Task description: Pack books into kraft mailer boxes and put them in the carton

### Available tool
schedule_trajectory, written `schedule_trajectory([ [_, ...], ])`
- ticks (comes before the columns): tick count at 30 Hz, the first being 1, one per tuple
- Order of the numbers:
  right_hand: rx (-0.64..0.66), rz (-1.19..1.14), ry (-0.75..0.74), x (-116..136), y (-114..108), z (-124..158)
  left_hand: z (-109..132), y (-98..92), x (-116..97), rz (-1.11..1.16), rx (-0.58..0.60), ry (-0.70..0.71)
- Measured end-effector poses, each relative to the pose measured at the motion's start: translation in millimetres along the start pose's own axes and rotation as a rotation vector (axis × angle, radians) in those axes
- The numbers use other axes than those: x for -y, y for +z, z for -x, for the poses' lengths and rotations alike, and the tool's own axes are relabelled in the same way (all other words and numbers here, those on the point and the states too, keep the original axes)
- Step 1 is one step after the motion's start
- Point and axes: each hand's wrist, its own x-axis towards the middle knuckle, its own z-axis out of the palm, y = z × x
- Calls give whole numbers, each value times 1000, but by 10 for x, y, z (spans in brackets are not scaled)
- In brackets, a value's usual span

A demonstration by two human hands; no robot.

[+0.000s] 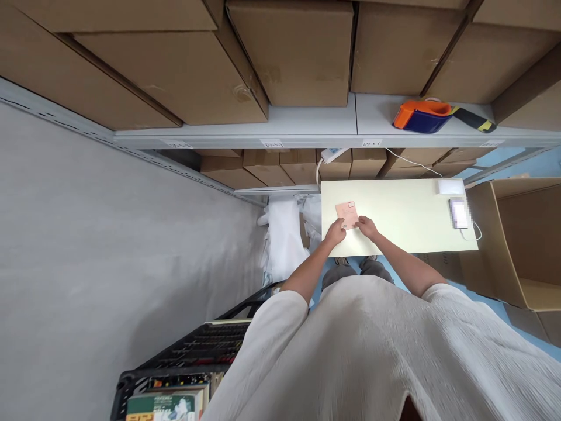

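A small pink booklet or card [347, 214] with a red mark near its top right corner lies at the left part of the pale table [407, 219]. My left hand [336, 232] grips its lower left corner, the thumb lying over the edge. At its lower right edge, my right hand [366, 227] pinches the paper between thumb and fingers. The undersides of both hands' fingers are hidden.
A phone [459, 213] with a cable and a white box [451, 186] lie at the table's right end. Cardboard boxes fill the shelf [307, 124] ahead, with an orange-blue tool [423, 116]. An open carton [493, 245] stands right, a black crate of books [131, 374] lower left.
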Motion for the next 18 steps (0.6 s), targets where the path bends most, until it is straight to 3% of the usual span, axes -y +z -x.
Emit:
schedule_trajectory([
  [10, -67, -101, 160, -76, -112, 49, -12, 10, -57, 80, 73, 3],
  [15, -209, -46, 152, -64, -335, 110, -105, 142, -340, 266, 174, 35],
  [18, -251, -45, 53, 25, -399, 114, -143, 171, -520, 315, 116, 48],
])
